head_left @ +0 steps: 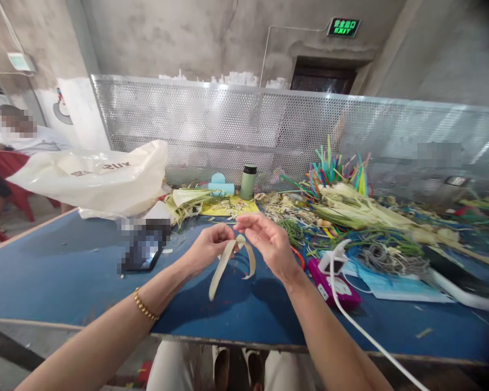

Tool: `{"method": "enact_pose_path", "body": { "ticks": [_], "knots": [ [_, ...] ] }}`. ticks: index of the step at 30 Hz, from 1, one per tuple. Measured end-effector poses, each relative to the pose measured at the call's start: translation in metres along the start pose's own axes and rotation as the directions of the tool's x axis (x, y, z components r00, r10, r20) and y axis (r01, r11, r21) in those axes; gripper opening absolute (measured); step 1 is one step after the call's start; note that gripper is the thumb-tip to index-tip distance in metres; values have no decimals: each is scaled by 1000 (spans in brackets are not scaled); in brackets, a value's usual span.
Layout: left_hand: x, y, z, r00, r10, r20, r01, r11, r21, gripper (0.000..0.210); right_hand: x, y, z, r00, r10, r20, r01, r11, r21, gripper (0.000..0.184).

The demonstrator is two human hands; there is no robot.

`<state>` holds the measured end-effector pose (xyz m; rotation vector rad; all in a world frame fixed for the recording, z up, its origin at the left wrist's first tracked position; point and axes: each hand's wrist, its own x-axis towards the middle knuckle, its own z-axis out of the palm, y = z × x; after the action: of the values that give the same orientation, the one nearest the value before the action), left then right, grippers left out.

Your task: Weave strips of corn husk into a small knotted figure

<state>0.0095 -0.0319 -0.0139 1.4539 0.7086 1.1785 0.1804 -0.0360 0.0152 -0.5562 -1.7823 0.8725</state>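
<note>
My left hand (212, 243) is closed in a pinch on a pale strip of dried husk, which looks like corn husk (219, 271). The strip bends at the top, and two ends hang down above the blue table, one long and straight, the other curled to the right. My right hand (268, 239) hovers just beside the bend, its fingers stretched toward my left hand and apart from the thumb. Nothing shows in its grasp, though the fingertips lie close to the strip.
A phone (145, 247) and a large white plastic bag (101, 179) are left. Behind my hands stand a green bottle (248, 183) and yellow sheet with scraps (228, 207). Husks (358, 206), coiled cords (385, 258), a purple power strip (338, 290) and blue mask (403, 285) lie right.
</note>
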Motion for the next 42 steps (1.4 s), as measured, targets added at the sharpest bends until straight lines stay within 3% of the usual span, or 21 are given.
{"method": "enact_pose_path", "body": {
  "ticks": [4, 8, 12, 16, 21, 22, 24, 26, 27, 30, 33, 36, 38, 42],
  "knots": [
    [0, 4, -1, 990, 78, -117, -73, 996, 45, 23, -3, 0, -6, 981, -146, -125, 107, 955, -275, 14],
    [4, 1, -4, 940, 235, -248, -201, 967, 154, 18, -7, 0, 5, 996, -52, -70, 15, 891, -454, 20],
    [7, -4, -5, 914, 272, -300, -232, 959, 161, 17, -8, 9, 23, 999, -27, -23, 8, 808, -590, 23],
    [7, -3, -2, 924, 202, -325, -203, 979, 32, 21, -10, 13, 34, 1000, 16, 11, -8, 848, -530, 29],
    [5, 2, -2, 919, 190, -346, -190, 981, 33, 23, -14, 4, 31, 978, 37, 206, 68, 875, -480, 42],
    [5, 2, -2, 922, 202, -330, -197, 979, 49, 23, -14, 2, 28, 984, 9, 175, 74, 884, -462, 43],
    [4, 3, -4, 922, 250, -294, -226, 968, 112, 21, -11, -1, 18, 998, -49, -50, 22, 902, -431, 41],
    [2, 2, -5, 912, 314, -263, -261, 940, 218, 16, -6, 0, 7, 937, -46, -345, -107, 905, -412, 41],
    [1, 1, -5, 906, 343, -246, -275, 922, 274, 14, -3, 3, 2, 917, -14, -400, -165, 898, -409, 42],
    [-3, -1, -3, 890, 416, -187, -313, 854, 415, 7, 2, 13, -6, 911, 221, -349, -328, 900, -286, 47],
    [-5, -3, -1, 894, 435, -107, -321, 789, 524, 8, 4, 19, -2, 868, 430, -250, -432, 901, 48, 44],
    [-6, -2, 1, 923, 382, -39, -296, 773, 561, 10, 4, 17, 5, 887, 400, -232, -346, 907, 240, 32],
    [-6, 0, 2, 941, 336, -23, -279, 815, 508, 10, 3, 12, 8, 905, 355, -235, -299, 923, 244, 26],
    [-4, 4, 1, 984, 175, -13, -167, 956, 239, 12, 2, 5, 10, 921, 299, -250, -270, 952, 146, 21]
  ]
}}
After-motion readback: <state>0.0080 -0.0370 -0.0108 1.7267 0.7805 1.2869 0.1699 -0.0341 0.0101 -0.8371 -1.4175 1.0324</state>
